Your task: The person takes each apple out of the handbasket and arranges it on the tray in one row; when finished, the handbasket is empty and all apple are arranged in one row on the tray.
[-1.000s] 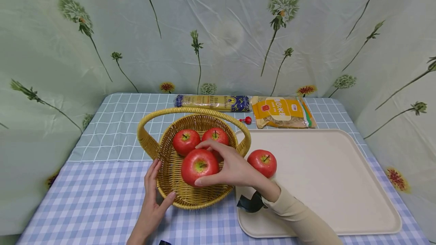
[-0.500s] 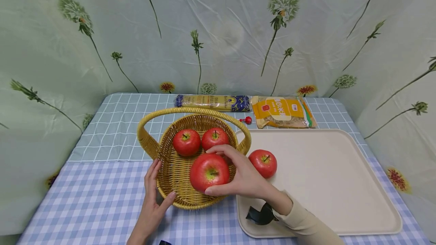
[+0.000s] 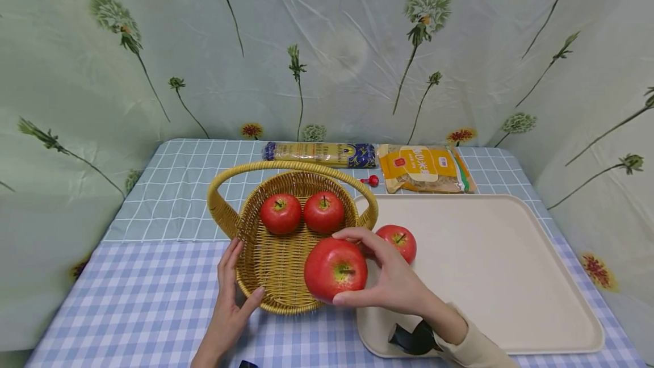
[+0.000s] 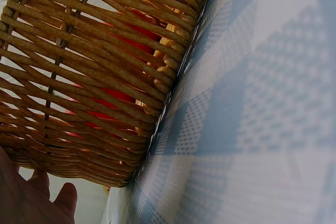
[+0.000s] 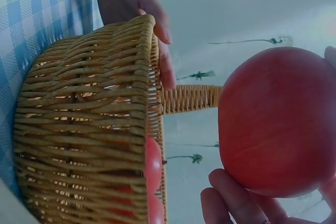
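My right hand (image 3: 393, 277) grips a large red apple (image 3: 334, 270), thumb low and fingers over its top. Raised above the wicker basket's right front rim, the apple fills much of the right wrist view (image 5: 278, 121). Fairly straight fingers and thumb of my left hand (image 3: 227, 300) rest against the left front rim of the basket (image 3: 276, 305). Inside the basket, two red apples (image 3: 281, 214) sit side by side at the back. Another red apple (image 3: 400, 242) lies on the beige tray (image 3: 485, 277), partly hidden by my right hand.
An arched handle (image 3: 291, 166) rises over the basket. Behind stand a long noodle packet (image 3: 322, 154), an orange-yellow food bag (image 3: 426, 169) and a small red object (image 3: 373, 180). The tray adjoins the basket's right side on a checked cloth (image 3: 153, 300).
My right hand has moved right and toward me with the apple, from over the basket's middle to its right front rim. My left hand stays on the rim.
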Tool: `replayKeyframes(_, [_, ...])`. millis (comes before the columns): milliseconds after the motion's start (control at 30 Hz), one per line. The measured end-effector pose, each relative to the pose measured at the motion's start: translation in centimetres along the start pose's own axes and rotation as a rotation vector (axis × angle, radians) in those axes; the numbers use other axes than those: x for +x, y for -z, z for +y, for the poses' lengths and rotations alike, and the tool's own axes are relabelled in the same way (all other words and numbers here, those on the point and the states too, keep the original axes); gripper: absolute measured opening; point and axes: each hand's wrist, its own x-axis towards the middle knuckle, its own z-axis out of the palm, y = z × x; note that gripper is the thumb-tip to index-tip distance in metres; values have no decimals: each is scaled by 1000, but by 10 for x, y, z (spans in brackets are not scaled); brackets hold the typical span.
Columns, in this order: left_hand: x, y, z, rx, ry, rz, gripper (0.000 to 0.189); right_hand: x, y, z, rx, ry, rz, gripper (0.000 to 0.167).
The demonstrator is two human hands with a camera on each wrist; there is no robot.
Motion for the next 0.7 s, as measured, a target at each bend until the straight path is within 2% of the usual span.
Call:
replayKeyframes(133, [0, 0, 0, -13, 0, -5, 87, -9, 9, 1, 25, -18, 15, 67])
replayKeyframes(500, [0, 1, 0, -34, 23, -2, 87, -26, 37, 11, 34, 1, 87, 71])
replayKeyframes(700, [0, 0, -1, -37, 21, -5, 86, -37, 52, 15, 5, -2, 188, 74])
